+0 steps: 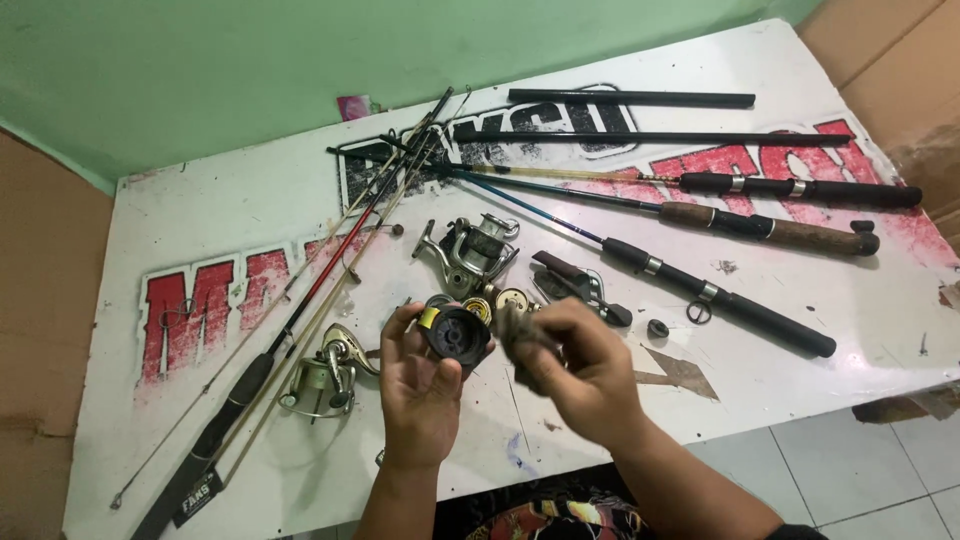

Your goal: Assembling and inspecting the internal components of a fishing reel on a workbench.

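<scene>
A: What has the left hand (420, 385) got?

B: A black spool (456, 334), round and ribbed, with a bit of yellow at its upper left edge. The grip is clamped on it, thumb on one side and fingers curled round the other, and it is held up above the front part of the white bench (800, 300).

A: And the right hand (580, 375)?

B: Its grip is closed on a crumpled grey-brown rag (518, 335), right beside the spool. Whether the rag touches the spool I cannot tell; the hand is blurred.

A: What lies nearest on the bench?

B: Just behind the hands is a silver fishing reel (470, 255), with a couple of small round gold-coloured parts (510, 298) in front of it. To the left of the left hand lies a second reel (325, 375), pale gold. To the right of the silver reel there is a dark handle piece (580, 285).

A: And the rods?

B: A bundle of thin rods (330, 270) runs slantwise on the left, one of them red, with a dark handle near the front edge. On the right, three rods with dark or cork-coloured handles (770, 230) fan out toward the far corner, and two black tubes (630, 98) lie at the back.

A: The bench itself?

B: White, with large red and black printed lettering, against a green wall (200, 60).
</scene>
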